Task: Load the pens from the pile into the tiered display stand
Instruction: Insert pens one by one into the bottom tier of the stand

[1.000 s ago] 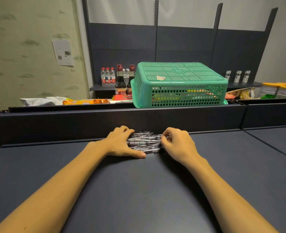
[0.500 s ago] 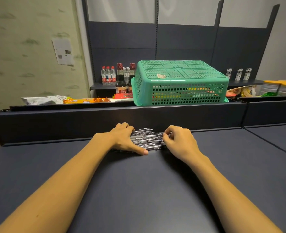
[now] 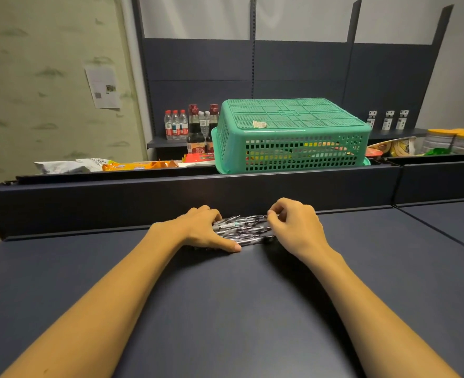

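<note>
Landmark: the pile of pens (image 3: 241, 230), lying on the dark table (image 3: 225, 309) close against the low dark wall (image 3: 171, 197) at the table's far edge.

Far left of the pile, a sheet of paper (image 3: 102, 87) hangs on the greenish room wall. Behind the low wall and left of the pile lie snack packets (image 3: 102, 165), white and orange. Further back, also left of the pile, small water bottles (image 3: 175, 124) with red caps stand beside two dark sauce bottles (image 3: 196, 132).

The left hand (image 3: 201, 227) rests at the pile's left end, fingers curled over the pens and thumb stretched flat along the table at the pile's near side; it cups the pens.

Straight behind the pile, past the low wall, a green basket (image 3: 291, 135) sits upside down over some colourful goods.

The right hand (image 3: 296, 225) is at the pile's right end, fingers curled, its fingertips pinching pen ends at the top of the pile.

Behind and right of the pile, three small white boxes (image 3: 387, 120) stand on a back shelf, and yellow-lidded tubs (image 3: 455, 140) sit at the far right.
</note>
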`<action>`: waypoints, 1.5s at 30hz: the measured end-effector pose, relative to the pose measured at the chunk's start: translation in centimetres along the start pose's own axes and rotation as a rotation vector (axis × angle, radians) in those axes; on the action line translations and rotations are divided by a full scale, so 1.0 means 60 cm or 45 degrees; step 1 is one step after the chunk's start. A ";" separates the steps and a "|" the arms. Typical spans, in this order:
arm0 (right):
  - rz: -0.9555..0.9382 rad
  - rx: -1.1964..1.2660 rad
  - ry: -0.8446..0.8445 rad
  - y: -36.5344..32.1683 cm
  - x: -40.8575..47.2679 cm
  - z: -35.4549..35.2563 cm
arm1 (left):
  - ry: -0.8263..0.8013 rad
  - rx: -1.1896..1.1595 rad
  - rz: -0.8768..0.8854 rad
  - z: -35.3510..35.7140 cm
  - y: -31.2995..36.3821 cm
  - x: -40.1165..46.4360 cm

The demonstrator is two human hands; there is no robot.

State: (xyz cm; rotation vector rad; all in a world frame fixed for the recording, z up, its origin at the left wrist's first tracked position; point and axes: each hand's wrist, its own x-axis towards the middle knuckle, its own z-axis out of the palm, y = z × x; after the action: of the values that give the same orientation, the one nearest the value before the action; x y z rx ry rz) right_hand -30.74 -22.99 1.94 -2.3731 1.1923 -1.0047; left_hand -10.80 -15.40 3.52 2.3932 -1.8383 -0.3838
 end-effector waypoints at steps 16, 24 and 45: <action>0.007 0.017 0.015 0.005 0.000 -0.007 | -0.156 0.266 -0.061 -0.017 0.044 -0.005; -0.021 0.030 0.025 0.006 0.000 -0.007 | -0.063 0.248 -0.064 -0.009 0.053 -0.023; -0.011 -0.160 0.100 -0.012 -0.038 -0.060 | 0.720 0.451 0.266 0.034 0.009 -0.082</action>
State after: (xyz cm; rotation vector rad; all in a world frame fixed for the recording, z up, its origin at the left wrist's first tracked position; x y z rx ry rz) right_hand -33.78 -20.60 3.88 -2.4562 1.3105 -1.0645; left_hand -12.99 -10.69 2.37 2.1401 -1.9485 0.6212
